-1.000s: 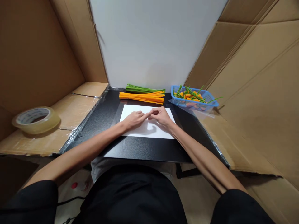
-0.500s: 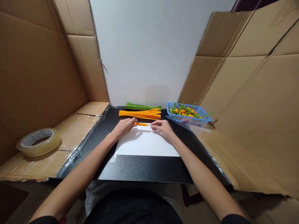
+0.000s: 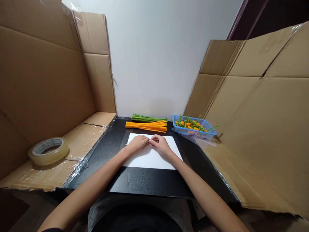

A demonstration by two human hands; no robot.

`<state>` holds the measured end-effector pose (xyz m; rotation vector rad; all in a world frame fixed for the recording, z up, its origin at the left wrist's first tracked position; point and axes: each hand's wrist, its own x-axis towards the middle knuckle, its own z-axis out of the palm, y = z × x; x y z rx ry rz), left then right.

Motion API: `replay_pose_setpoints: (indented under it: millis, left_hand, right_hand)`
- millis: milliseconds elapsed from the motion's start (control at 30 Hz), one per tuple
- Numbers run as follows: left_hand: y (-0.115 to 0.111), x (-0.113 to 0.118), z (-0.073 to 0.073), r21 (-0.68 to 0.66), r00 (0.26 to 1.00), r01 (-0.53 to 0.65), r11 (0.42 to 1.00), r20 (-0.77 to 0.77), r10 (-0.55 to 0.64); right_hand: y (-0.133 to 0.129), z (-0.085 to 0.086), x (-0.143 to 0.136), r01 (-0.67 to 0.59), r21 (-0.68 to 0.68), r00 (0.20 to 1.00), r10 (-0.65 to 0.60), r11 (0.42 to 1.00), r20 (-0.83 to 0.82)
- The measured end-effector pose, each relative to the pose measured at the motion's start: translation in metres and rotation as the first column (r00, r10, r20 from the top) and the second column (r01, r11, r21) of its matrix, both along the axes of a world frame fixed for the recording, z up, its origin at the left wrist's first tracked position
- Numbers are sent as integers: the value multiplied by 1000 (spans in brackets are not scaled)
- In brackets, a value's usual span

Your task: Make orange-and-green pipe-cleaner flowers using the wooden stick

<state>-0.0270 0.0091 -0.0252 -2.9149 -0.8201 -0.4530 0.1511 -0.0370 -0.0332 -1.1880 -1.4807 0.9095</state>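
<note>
1. Two forearms come in from the bottom, cut off by the frame; black clothing (image 3: 136, 219) below, mostly cropped. Area under the surface too dark to read.
2. Black surface (image 3: 145, 182): front edge visible between the arms, covered where they cross. Open strip between that edge and the sheet, more room to either side.
3. Tape roll (image 3: 51, 158), clear, lying flat on the left cardboard ledge (image 3: 77, 141), well apart from the hands. Ledge edge is ragged in front, shiny taped seam along the surface.
4. White sheet (image 3: 154, 159) flat on the surface; forearms and hands hide parts of it.
5. Left hand (image 3: 137, 143) palm down over the sheet, fingers bent and bunched. Can't tell if they grip anything. Thin white end (image 3: 126, 144) pokes out on its outer side; rest hidden.
6. Right hand (image 3: 161, 145): thumb and index closed in a pinch by the left fingertips. Pinched item too small and covered to name; it's over the sheet's far half.
7. Orange stems (image 3: 146, 126), bundled, just beyond the sheet; green stems (image 3: 149, 118) behind, partly covered.
8. Blue basket (image 3: 205, 134) at far right, orange and green pieces (image 3: 190, 123) inside; lower layer unclear through mesh.
9. Pale wall (image 3: 154, 64) behind, cardboard panels (image 3: 263, 106) both sides, cropped.
</note>
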Motion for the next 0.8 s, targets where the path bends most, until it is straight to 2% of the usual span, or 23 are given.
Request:
replay_pose_setpoints:
  millis: [133, 333, 433, 500, 567, 667, 800]
  left_hand:
    - [0, -1, 3, 3, 998, -54, 999, -18, 54]
    - [7, -3, 13, 11, 996, -61, 998, -57, 62]
    - [19, -18, 15, -1, 994, -93, 996, -49, 93]
    - [30, -33, 14, -16, 989, -144, 989, -26, 144]
    - [39, -49, 10, -35, 978, -209, 977, 19, 210]
    - [49, -61, 3, -71, 954, -276, 958, 102, 283]
    - [51, -52, -8, -101, 956, -214, 972, 181, 229]
  right_hand:
    - [4, 2, 7, 12, -34, 1000, -11, 999, 19]
    - [15, 7, 27, 53, -64, 998, -51, 997, 40]
    - [17, 11, 50, 142, -75, 990, -140, 987, 31]
    - [15, 15, 76, 231, -62, 973, -229, 971, 27]
    - [11, 19, 107, 362, -39, 932, -361, 931, 19]
    - [3, 21, 149, 543, -16, 839, -543, 839, 35]
    - [-2, 16, 177, 667, 20, 737, -664, 745, 127]
